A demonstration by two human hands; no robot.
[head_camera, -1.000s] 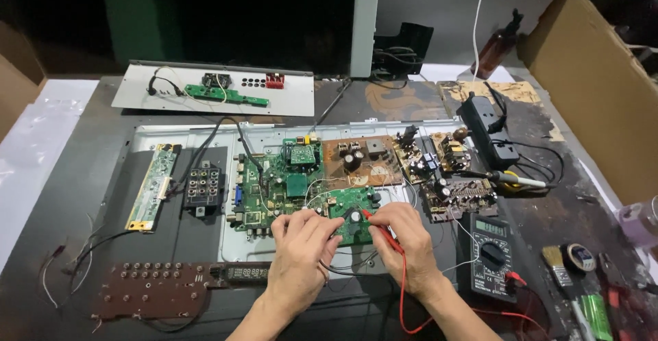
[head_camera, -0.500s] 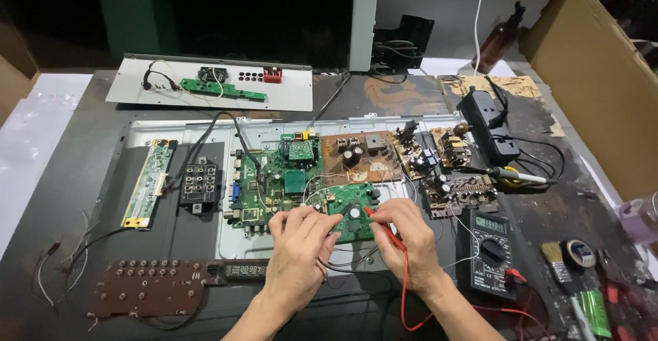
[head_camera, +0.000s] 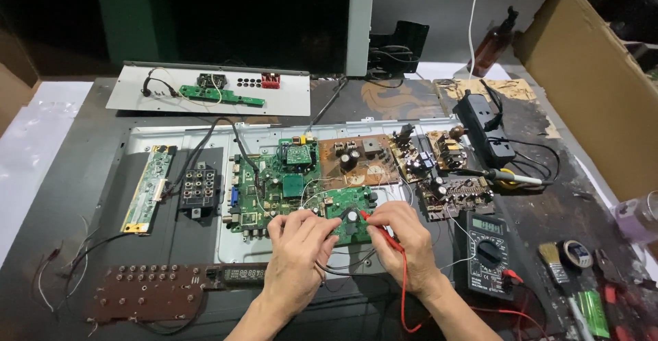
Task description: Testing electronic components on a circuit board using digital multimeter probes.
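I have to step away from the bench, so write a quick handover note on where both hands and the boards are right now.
Left hand: fingertips on the small green board, steadying it; no tool visible in it.
Right hand: holds the red probe, tip on that board.
Multimeter: right of the hands, switched on, red lead running to the probe.
Main green board and brown power board lie in the open panel.
Soldering iron sits untouched at right.
Probing is under way; nothing shows it finished.
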